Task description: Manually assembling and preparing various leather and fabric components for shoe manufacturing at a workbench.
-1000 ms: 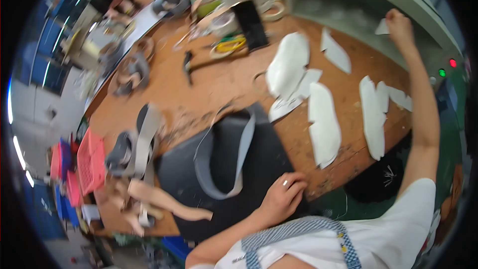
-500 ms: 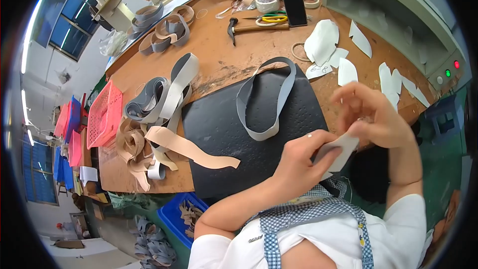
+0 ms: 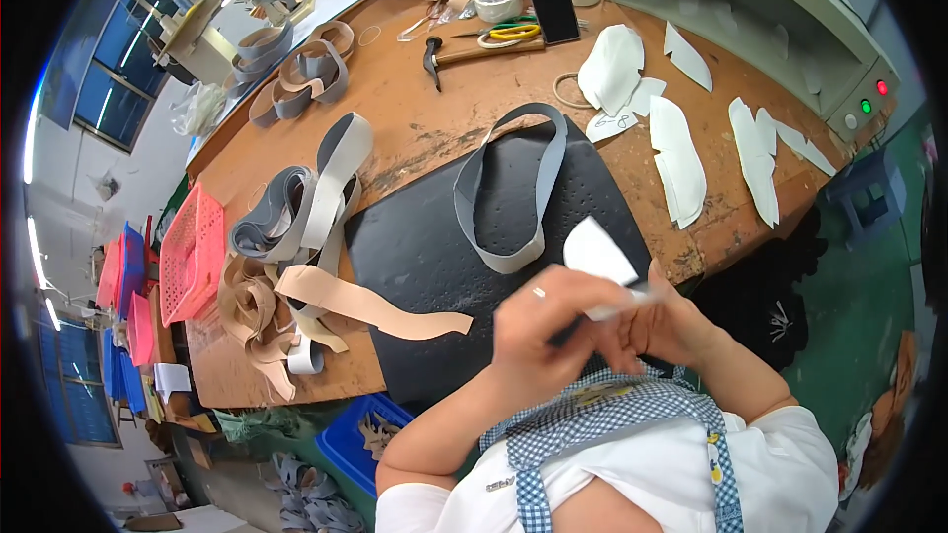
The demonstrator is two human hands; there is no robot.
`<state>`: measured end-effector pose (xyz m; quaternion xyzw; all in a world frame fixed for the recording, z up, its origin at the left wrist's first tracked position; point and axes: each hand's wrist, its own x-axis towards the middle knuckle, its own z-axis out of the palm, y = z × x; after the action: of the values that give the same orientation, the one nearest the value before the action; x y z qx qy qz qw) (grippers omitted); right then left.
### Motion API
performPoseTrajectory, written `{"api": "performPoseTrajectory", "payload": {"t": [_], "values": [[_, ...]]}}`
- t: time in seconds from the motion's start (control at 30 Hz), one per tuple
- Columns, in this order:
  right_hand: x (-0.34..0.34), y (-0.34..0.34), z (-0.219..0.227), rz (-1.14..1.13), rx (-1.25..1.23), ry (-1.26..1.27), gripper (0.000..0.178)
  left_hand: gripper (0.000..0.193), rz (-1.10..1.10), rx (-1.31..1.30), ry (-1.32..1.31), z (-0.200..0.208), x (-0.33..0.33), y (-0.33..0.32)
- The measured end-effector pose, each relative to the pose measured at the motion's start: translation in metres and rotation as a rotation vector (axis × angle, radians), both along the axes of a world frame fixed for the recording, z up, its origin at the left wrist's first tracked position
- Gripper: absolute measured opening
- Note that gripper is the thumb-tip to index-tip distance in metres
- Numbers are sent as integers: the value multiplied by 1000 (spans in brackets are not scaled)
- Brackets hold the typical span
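Note:
In front of my apron, my left hand (image 3: 548, 321) is closed round a pale, flat piece of material (image 3: 597, 251), whose pointed white end sticks up past the fingers over the black mat (image 3: 415, 247). Close against it, my right hand (image 3: 679, 328) has its fingers curled at the other end of the piece; motion blurs them and hides their exact grip. Just beyond my hands, a grey-blue strip loop (image 3: 472, 205) stands on the mat. A beige strip (image 3: 375, 304) lies across the mat's left side.
Rolled grey strips (image 3: 281, 207) and beige strips (image 3: 247, 296) lie left of the mat. White paper-like patterns (image 3: 677, 163) spread on the right. A hammer (image 3: 489, 52), phone (image 3: 550, 5) and yellow-handled scissors (image 3: 513, 33) sit at the back, near a grey machine housing (image 3: 839, 89).
My right hand has come down and in to meet the left. The pale piece has turned, and its white end now points up and away. The whole view has shifted slightly.

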<state>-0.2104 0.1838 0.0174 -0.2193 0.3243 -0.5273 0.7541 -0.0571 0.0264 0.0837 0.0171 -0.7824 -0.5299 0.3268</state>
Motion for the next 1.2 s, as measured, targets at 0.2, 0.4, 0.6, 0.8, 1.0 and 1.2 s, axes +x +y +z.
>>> {"api": "performPoseTrajectory", "payload": {"t": [0.2, 0.4, 0.6, 0.8, 1.0, 1.2], "values": [[1, -10, 6, -516, 175, 131, 30, 47, -26, -549, -221, 7, -1, -19], [-8, -33, 19, -544, 15, 583, 29, 21, 92, -427, -766, -22, 2, -74], [-2, -64, 31, -673, -59, 640, 28, 18, 226, 392, -475, -55, -9, -59], [3, -83, 26, -668, -192, 645, 30, 30, 168, 651, -344, -50, -5, -43], [5, -92, 25, -694, -217, 756, 28, 31, 120, 701, -318, -44, -1, -41], [6, -93, 23, -703, -218, 787, 27, 30, 112, 708, -330, -45, 1, -42]]}}
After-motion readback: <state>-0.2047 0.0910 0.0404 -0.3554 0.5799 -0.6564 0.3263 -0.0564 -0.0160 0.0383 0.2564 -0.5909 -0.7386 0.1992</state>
